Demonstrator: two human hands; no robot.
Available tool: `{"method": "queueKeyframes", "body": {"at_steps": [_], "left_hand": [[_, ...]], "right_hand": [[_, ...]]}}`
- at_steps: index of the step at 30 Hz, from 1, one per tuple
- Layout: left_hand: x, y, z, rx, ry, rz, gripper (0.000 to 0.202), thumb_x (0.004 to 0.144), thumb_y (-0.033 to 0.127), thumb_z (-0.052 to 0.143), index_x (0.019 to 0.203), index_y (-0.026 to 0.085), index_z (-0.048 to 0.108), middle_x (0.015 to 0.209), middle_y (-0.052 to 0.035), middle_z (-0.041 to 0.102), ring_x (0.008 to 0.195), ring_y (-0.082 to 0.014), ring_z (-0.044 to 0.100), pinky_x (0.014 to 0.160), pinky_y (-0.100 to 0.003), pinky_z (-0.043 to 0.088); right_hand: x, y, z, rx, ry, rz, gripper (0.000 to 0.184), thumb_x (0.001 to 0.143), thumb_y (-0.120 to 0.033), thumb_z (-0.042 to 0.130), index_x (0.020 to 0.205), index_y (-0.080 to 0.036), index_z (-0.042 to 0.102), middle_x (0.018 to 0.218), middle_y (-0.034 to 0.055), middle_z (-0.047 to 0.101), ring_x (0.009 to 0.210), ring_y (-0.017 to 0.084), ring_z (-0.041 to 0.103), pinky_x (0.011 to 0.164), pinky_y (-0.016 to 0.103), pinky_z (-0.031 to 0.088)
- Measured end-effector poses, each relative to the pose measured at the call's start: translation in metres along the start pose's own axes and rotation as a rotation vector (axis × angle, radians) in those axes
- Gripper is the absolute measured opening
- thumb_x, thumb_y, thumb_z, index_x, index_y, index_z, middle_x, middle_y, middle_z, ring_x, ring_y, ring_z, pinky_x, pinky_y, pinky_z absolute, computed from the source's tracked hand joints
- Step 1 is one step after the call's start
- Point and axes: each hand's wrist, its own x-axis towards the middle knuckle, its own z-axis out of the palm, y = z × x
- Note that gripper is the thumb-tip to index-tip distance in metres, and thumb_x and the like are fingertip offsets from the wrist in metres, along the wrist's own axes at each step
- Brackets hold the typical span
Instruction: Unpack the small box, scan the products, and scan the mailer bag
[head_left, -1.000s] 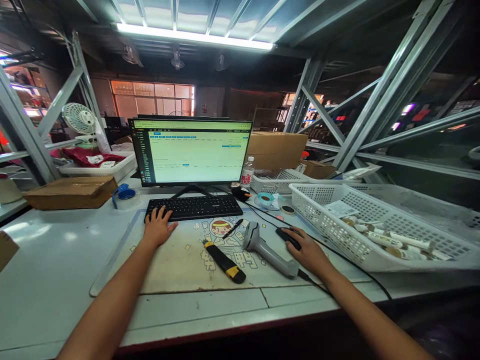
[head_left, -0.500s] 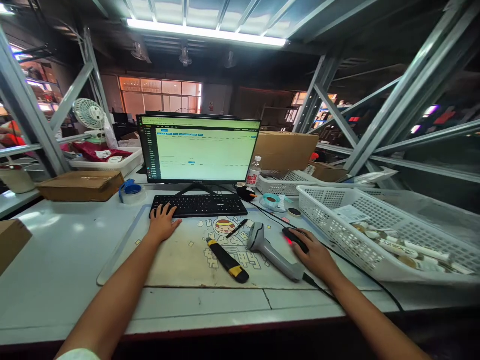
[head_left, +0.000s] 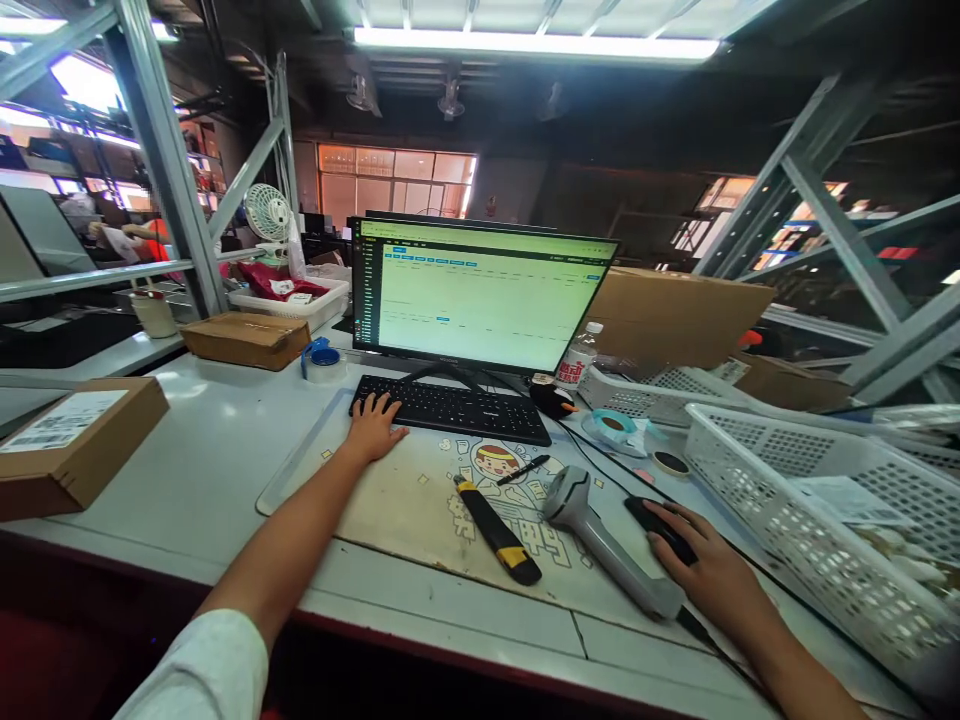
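My left hand (head_left: pixel 373 428) rests with spread fingers on the left end of a black keyboard (head_left: pixel 469 412). At the right, my right hand (head_left: pixel 716 568) is wrapped over a black computer mouse (head_left: pixel 658 528), which sits on a pale printed desk mat (head_left: pixel 397 515). Between the hands lie a grey handheld barcode scanner (head_left: pixel 611 555), a black and yellow utility knife (head_left: pixel 495 530) and a black pen (head_left: pixel 523 470). The scanner's handle is close beside my right hand. Behind the keyboard stands a lit monitor (head_left: pixel 480 300) showing a mostly white page.
White perforated baskets (head_left: pixel 780 480) occupy the right side, near a roll of teal tape (head_left: pixel 611 425) and a bottle (head_left: pixel 577 355). On the left are a labelled carton (head_left: pixel 82 440), a flat carton (head_left: pixel 246 340) and a tape dispenser (head_left: pixel 322 360). Metal rack posts (head_left: pixel 161 150) frame the desk.
The view has turned left, so the desk things appear further right and the labelled carton shows more fully. Both hands stay at the keyboard and mouse.
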Motion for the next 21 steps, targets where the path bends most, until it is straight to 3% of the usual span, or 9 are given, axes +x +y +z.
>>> {"method": "queueKeyframes", "body": {"at_steps": [13,21], "left_hand": [[0.0001,0.0014,-0.005,-0.037,-0.04,-0.006,0.065,0.1,0.058,0.048,0.157,0.028,0.045,0.17,-0.01,0.033,0.156,-0.0393,0.024,0.126,-0.064,0.019],[-0.0035,0.0021,-0.0054,-0.035,-0.047,-0.014,0.065,0.101,0.057,0.05,0.158,0.024,0.045,0.17,-0.0101,0.033,0.156,-0.04,0.024,0.126,-0.065,0.018]], "right_hand": [[0.0033,0.0037,0.0004,0.039,-0.006,-0.018,0.062,0.087,-0.069,0.045,0.129,-0.031,0.07,0.138,0.0112,0.063,0.119,0.036,0.067,0.105,0.054,0.056],[0.0006,-0.0022,-0.0018,0.036,0.014,0.018,0.064,0.088,-0.069,0.045,0.136,-0.031,0.064,0.14,0.0105,0.06,0.122,0.036,0.065,0.105,0.054,0.055]]}}
